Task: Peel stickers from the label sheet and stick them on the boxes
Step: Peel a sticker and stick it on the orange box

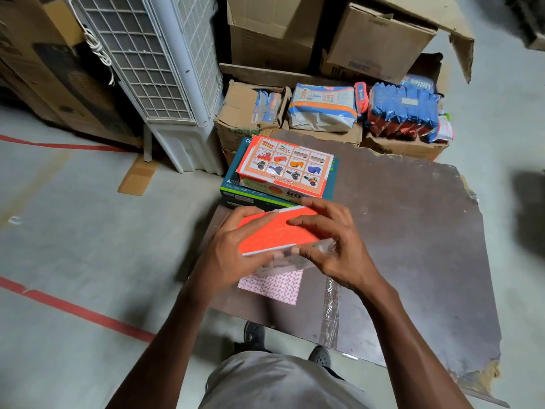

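The right half of the brown board (413, 231) lies bare, giving open room from its near edge to its far edge. On the left half, both hands, the left hand (227, 258) and the right hand (333, 246), fill the middle around an orange box (274, 234), which hangs over the label sheet (271, 283). Just beyond, a stack of two boxes (283, 169) blocks the far left part of the board. Past the far edge, cartons with packets (324, 113) form a wall. A white cooler (165, 78) stands far left on the floor. The floor (73, 231) left of the board is open.
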Action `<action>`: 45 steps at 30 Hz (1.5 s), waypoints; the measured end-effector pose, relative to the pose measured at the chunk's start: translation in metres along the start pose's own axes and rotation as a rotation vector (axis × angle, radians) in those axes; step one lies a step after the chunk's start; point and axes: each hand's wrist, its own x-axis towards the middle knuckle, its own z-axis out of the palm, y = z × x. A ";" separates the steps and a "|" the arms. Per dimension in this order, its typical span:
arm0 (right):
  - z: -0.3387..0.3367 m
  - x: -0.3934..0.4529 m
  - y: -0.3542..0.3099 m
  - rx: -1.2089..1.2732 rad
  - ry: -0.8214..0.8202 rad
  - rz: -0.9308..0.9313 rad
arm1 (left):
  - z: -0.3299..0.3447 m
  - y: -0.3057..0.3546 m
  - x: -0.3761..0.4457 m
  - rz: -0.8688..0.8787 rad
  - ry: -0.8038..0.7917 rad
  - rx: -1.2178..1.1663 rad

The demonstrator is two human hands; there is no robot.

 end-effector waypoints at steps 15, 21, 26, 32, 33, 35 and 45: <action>0.093 -0.045 0.100 0.153 0.011 0.785 | -0.035 -0.057 -0.041 -0.394 0.471 0.177; 0.153 -0.041 0.135 -0.008 -0.181 0.741 | -0.025 -0.079 -0.051 -0.542 0.533 0.121; 0.194 -0.015 0.156 -0.135 -0.343 0.678 | -0.010 -0.095 -0.047 -0.579 0.535 0.074; 0.219 -0.012 0.165 -0.437 -0.460 0.660 | 0.017 -0.105 -0.037 -0.591 0.474 0.046; 0.222 -0.013 0.165 -0.468 -0.463 0.666 | 0.021 -0.107 -0.036 -0.593 0.460 0.042; 0.225 -0.017 0.167 -0.510 -0.477 0.674 | 0.026 -0.109 -0.034 -0.597 0.443 0.029; 0.217 -0.022 0.164 -0.519 -0.439 0.630 | 0.035 -0.113 -0.016 -0.538 0.427 0.028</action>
